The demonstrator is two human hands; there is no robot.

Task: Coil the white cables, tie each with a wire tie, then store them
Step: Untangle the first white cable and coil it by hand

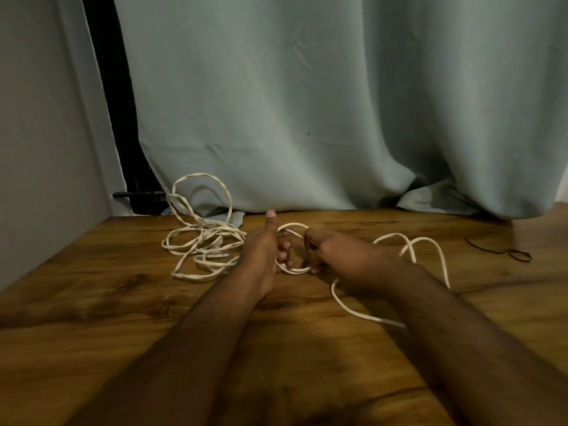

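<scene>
Left hand (264, 244) and right hand (335, 256) grip the first loop of white cable (295, 270); tangled remainder (203, 244) uncoiled, wire tie (504, 252) unused at the surface's right edge.

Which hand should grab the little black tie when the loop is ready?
Probably the right hand. The black wire tie lies on the table off to its side, while the left hand sits by the tangled white cable and can keep holding the loop.
</scene>
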